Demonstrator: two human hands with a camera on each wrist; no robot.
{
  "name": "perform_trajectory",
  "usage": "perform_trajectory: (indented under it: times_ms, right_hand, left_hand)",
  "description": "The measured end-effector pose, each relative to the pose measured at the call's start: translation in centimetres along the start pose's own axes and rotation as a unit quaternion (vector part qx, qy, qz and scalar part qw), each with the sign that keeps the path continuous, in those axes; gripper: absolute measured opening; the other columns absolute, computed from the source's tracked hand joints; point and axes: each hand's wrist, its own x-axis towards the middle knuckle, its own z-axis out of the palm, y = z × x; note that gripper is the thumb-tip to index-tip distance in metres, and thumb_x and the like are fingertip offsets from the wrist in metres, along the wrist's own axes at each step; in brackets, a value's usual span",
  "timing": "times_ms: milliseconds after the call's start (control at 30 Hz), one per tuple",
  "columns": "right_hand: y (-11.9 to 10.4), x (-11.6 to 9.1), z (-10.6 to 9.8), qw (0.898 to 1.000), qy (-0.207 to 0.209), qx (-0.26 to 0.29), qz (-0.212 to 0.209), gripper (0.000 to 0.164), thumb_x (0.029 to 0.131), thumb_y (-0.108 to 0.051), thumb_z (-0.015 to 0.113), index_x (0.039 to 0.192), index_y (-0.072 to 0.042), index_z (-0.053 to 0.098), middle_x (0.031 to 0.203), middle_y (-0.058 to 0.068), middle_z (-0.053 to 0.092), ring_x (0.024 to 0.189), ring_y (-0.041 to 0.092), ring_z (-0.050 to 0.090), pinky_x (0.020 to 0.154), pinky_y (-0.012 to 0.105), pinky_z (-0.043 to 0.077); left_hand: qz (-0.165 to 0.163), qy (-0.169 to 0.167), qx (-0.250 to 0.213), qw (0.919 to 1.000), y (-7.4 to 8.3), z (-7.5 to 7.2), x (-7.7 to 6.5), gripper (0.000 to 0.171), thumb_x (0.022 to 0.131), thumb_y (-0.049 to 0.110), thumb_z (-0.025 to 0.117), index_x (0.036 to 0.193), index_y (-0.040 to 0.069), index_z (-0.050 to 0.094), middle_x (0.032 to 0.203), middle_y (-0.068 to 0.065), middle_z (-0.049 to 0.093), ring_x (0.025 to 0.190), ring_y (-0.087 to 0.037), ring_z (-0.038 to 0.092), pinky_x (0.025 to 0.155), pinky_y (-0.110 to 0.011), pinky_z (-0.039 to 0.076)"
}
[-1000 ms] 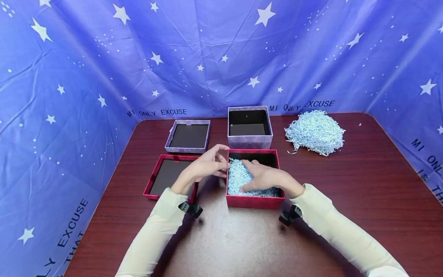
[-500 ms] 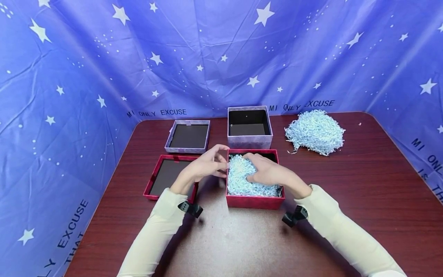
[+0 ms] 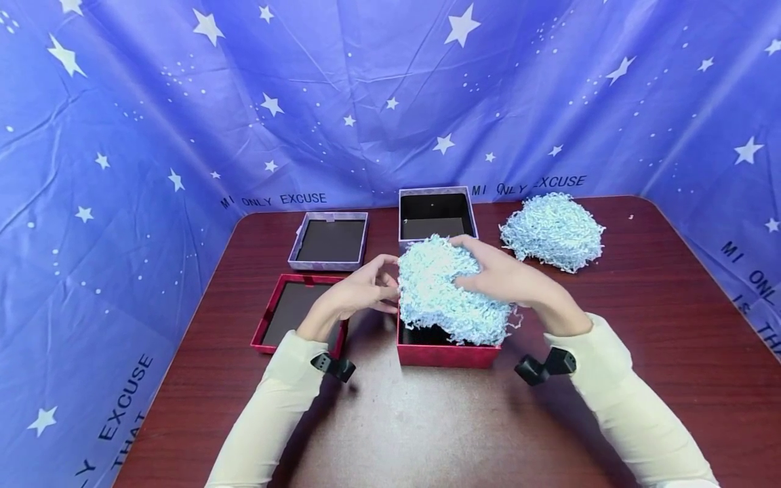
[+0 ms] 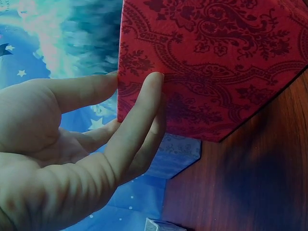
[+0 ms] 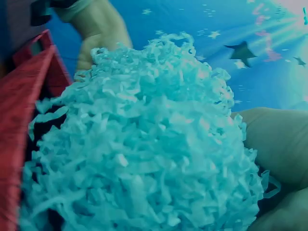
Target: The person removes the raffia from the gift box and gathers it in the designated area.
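My right hand grips a big clump of pale blue shredded paper, raised above the red box. The clump overhangs the box's rim, and the dark inside shows beneath its lower edge. In the right wrist view, the shredded paper fills the middle and hides most of my fingers. My left hand rests its fingertips against the left side of the red box. Up close in the left wrist view, the fairly straight fingers touch the patterned red wall near its edge.
Behind the red box stands an open purple box with a dark inside. To the left lie a purple lid and a red lid. A second heap of shredded paper sits at the back right of the brown table.
My right hand has lifted the shredded paper up out of the red box and shifted slightly to the right. My left hand has stayed at the box's left side.
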Motion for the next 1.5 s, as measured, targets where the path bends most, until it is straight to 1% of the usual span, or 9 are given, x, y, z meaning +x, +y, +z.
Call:
perform_trajectory:
  times_ms: [133,200,233,333,400,467,767,867,1500]
  right_hand:
    - [-0.5,-1.0,-1.7,1.000,0.007,0.023,-0.002,0.070,0.091,-0.012,0.059,0.150,-0.012,0.021,0.153,0.018,0.024,0.044,0.009,0.035,0.058,0.033,0.048]
    - [-0.7,-1.5,-2.6,1.000,0.016,0.020,-0.002,0.071,0.091,-0.012,0.058,0.151,-0.012,0.019,0.154,0.019,0.022,0.043,0.010,0.035,0.055,0.033,0.047]
    - [-0.8,-1.8,-3.0,1.000,0.021,0.019,-0.002,0.072,0.091,-0.012,0.058,0.151,-0.011,0.018,0.155,0.020,0.021,0.047,0.013,0.037,0.063,0.035,0.049]
    - [-0.7,-2.6,-4.1,0.999,0.043,0.014,0.004,0.072,0.092,-0.012,0.059,0.151,-0.009,0.017,0.155,0.020,0.020,0.091,0.028,0.057,0.091,0.052,0.047]
    - [-0.5,-3.1,-4.8,0.998,0.056,0.013,0.010,0.072,0.092,-0.011,0.060,0.150,-0.008,0.017,0.156,0.019,0.018,0.125,0.035,0.040,0.108,0.060,0.031]
    - [0.0,-3.7,-5.4,0.997,0.068,0.013,0.016,0.072,0.092,-0.011,0.060,0.150,-0.006,0.018,0.157,0.019,0.017,0.140,0.035,0.019,0.112,0.065,0.017]
    - [3.1,-6.1,-7.6,0.994,0.096,0.000,0.049,0.077,0.094,-0.012,0.058,0.152,-0.005,0.009,0.158,0.020,0.009,0.142,0.038,0.010,0.109,0.068,0.018]
    - [4.6,-6.7,-7.9,0.993,0.104,-0.015,0.062,0.077,0.094,-0.013,0.058,0.152,-0.003,0.007,0.157,0.022,0.009,0.137,0.040,0.017,0.105,0.066,0.024]
    - [13.3,-9.5,-6.7,0.992,0.070,-0.056,0.091,0.075,0.094,-0.013,0.059,0.146,0.012,0.010,0.147,0.040,0.014,0.134,0.059,0.014,0.100,0.075,0.021]
  left_hand:
    - [0.003,-0.002,0.001,1.0000,0.1,-0.1,0.0,0.061,0.091,-0.006,0.055,0.143,0.006,0.026,0.093,-0.013,0.049,0.085,-0.024,0.058,0.085,-0.051,0.055]
    - [0.004,-0.002,0.002,1.0000,0.2,-0.2,0.0,0.062,0.090,-0.005,0.057,0.143,0.005,0.026,0.093,-0.013,0.049,0.084,-0.023,0.057,0.084,-0.050,0.056]
    - [0.004,-0.001,0.003,1.0000,0.3,-0.2,-0.1,0.062,0.090,-0.004,0.058,0.142,0.006,0.026,0.093,-0.013,0.049,0.084,-0.022,0.057,0.083,-0.049,0.056]
    - [0.004,0.001,0.004,1.0000,0.4,-0.3,-0.2,0.061,0.090,-0.004,0.058,0.141,0.006,0.027,0.093,-0.013,0.049,0.081,-0.022,0.058,0.082,-0.048,0.057]
    - [0.003,0.002,0.004,1.0000,0.4,-0.3,-0.2,0.060,0.089,-0.004,0.058,0.140,0.007,0.028,0.093,-0.013,0.049,0.080,-0.022,0.059,0.082,-0.049,0.057]
    - [0.002,0.002,0.003,1.0000,0.4,-0.3,-0.2,0.060,0.089,-0.005,0.059,0.140,0.007,0.029,0.093,-0.013,0.049,0.080,-0.023,0.060,0.083,-0.051,0.056]
    - [-0.001,0.003,0.001,1.0000,0.2,-0.2,-0.2,0.059,0.089,-0.005,0.059,0.139,0.007,0.030,0.094,-0.013,0.049,0.081,-0.021,0.058,0.087,-0.057,0.052]
    - [-0.001,0.002,0.001,1.0000,0.2,-0.1,-0.2,0.059,0.089,-0.005,0.059,0.138,0.008,0.030,0.094,-0.014,0.048,0.081,-0.021,0.058,0.087,-0.056,0.052]
    - [0.000,0.002,0.003,1.0000,0.0,0.1,0.1,0.057,0.090,-0.005,0.059,0.138,0.009,0.031,0.095,-0.014,0.048,0.082,-0.021,0.058,0.078,-0.045,0.059]
